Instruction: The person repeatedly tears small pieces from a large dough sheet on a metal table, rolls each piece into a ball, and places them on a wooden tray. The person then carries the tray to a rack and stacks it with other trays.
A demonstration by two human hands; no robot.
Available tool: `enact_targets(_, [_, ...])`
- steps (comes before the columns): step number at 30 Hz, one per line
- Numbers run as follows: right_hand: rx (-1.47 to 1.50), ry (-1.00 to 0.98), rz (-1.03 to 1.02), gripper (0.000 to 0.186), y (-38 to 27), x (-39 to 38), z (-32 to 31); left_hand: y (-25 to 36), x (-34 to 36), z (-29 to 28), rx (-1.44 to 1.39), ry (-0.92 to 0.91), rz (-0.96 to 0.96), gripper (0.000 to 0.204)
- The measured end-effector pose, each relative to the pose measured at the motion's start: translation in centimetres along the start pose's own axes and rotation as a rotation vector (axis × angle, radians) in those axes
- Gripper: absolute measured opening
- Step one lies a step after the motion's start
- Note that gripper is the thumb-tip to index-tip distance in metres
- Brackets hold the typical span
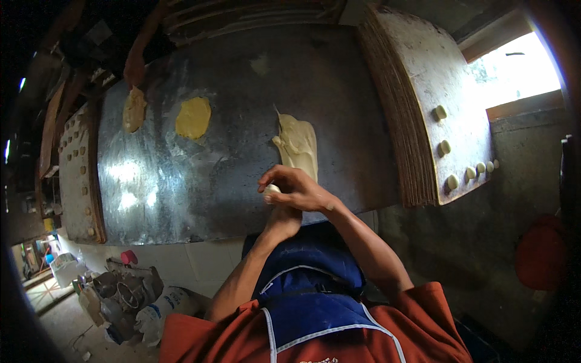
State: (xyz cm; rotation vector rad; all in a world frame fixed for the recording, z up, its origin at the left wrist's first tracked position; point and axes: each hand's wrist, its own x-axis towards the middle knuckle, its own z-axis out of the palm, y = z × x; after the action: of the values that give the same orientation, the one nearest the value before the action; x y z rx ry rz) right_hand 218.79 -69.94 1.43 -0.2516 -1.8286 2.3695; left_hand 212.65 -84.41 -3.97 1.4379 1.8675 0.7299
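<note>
Both forearms rise from the lower edge and meet at the near edge of the metal-topped bench (242, 181), the hands stacked one over the other. The right hand (299, 190) lies on top, wrist bent, its fingers curled down and pinched around a small pale ball of dough (272, 190) that peeks out at its left side. The left hand (283, 221) sits directly beneath, cupped upward against the right; how its fingers lie is hidden, so I cannot tell whether it grips anything. Just beyond the hands, an elongated strip of cream dough (298, 145) lies on the metal sheet, its near end close to the right knuckles. Further left sit a round yellow dough disc (193, 117) and a second, paler yellow piece (134, 109), which another person's hand (134, 69) touches from the far edge. To the right, a stack of wooden boards (411, 91) carries several small dough balls (452, 181) along its near side. Another board (78, 175) with small dough pieces stands left of the bench.
</note>
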Motion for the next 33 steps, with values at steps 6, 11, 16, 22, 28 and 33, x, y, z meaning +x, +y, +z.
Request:
enact_targets(6, [-0.095,0.017,-0.015,0.031,4.3,1.9,2.4,12.4,-0.8,-9.8,-0.018,-0.137,0.298,0.026])
enact_targets(11, [-0.899,0.713,-0.073,0.035,1.8,-10.5,-0.5,3.7,-2.1,-9.3,0.093,0.260,0.311,0.017])
enact_targets(16, [-1.651,0.879,0.475,0.067,3.4,-13.5,-7.4,-5.2,-1.0,-9.3,0.570,0.327,-0.129,0.036])
enact_targets(22, [-1.093,0.586,0.249,0.043,8.2,-8.2,-5.8,-5.1,3.3,-1.6,0.150,0.624,-0.012,0.041])
enact_targets(28, [-1.052,0.700,0.072,0.042,6.2,-10.4,-13.7,-6.4,5.5,-8.2,0.073,0.692,-0.023,0.037])
enact_targets(33, [-1.141,0.755,-0.226,0.033,7.7,-11.1,-8.0,-3.2,3.9,-1.8,0.113,0.597,0.132,0.030])
